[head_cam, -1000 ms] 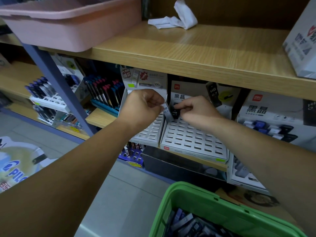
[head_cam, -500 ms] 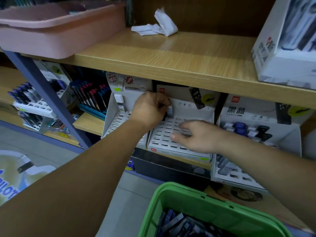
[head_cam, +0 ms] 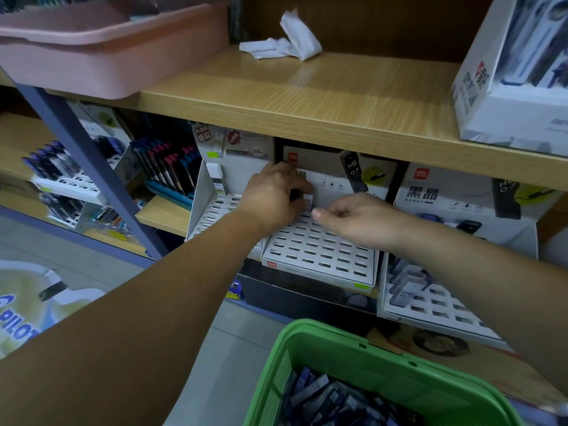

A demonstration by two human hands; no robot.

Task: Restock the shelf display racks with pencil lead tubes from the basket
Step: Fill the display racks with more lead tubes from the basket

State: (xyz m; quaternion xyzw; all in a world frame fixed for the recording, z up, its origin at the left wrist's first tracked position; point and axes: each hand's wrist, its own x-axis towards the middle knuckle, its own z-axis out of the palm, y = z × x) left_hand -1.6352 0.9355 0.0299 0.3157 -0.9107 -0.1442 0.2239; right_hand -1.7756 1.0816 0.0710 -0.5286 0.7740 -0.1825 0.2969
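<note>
Pressing a tube [head_cam: 305,200] toward the top row of the middle rack [head_cam: 319,250], the left grip [head_cam: 270,198] is curled tight round it at the centre of the frame. Only a dark end and a pale label poke out past the knuckles, so I cannot tell whether it has one tube or several. The right grip [head_cam: 362,219] lies just to the right, low over the rack's slots. Its thumb is stretched toward the tube and its fingers are loose, with nothing in it that I can see.

Nearly every slot that shows on the middle rack is bare. The right rack [head_cam: 430,302], toward the lower right of the frame, has a few tubes standing in it. The basket [head_cam: 353,342] sits at the bottom of the frame, and the loose tubes [head_cam: 325,398] are piled dark inside it.

To my eye the step in hand is seating a tube in a back-row slot, and the job is near its start. Next, the tube's end wants lining up squarely over one slot and pushing down until it stands by itself. Then the left grip can let go. The right grip looks well placed to guide the tube in, or to drop to the basket for more.
</note>
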